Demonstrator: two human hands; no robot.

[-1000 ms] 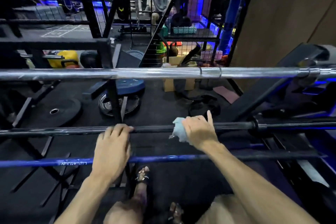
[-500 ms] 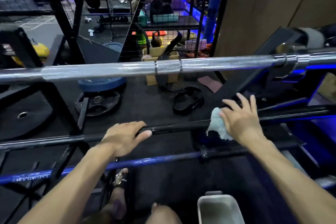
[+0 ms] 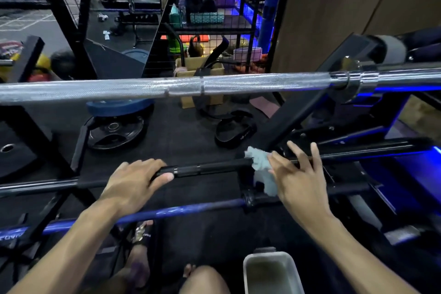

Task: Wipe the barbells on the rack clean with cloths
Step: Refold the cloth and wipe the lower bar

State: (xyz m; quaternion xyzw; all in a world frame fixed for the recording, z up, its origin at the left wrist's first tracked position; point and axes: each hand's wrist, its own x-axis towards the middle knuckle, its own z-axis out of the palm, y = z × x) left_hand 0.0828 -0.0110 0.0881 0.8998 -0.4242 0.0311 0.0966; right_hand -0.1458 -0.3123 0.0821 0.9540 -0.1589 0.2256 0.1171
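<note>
The black barbell [image 3: 214, 168] lies across the rack [image 3: 307, 112], in the middle of the view. The left hand [image 3: 133, 181] sits at about 7 o'clock and wraps its fingers and thumb around the bar. At about 4 o'clock, the right hand [image 3: 298, 174] presses a pale blue cloth [image 3: 261, 169] on the same bar with its fingers spread out straight. A shiny silver barbell [image 3: 119, 89] runs across at 12 o'clock. A blue barbell [image 3: 181, 210] is just below the hands. A white tub [image 3: 272, 272] sits at 5 o'clock.
</note>
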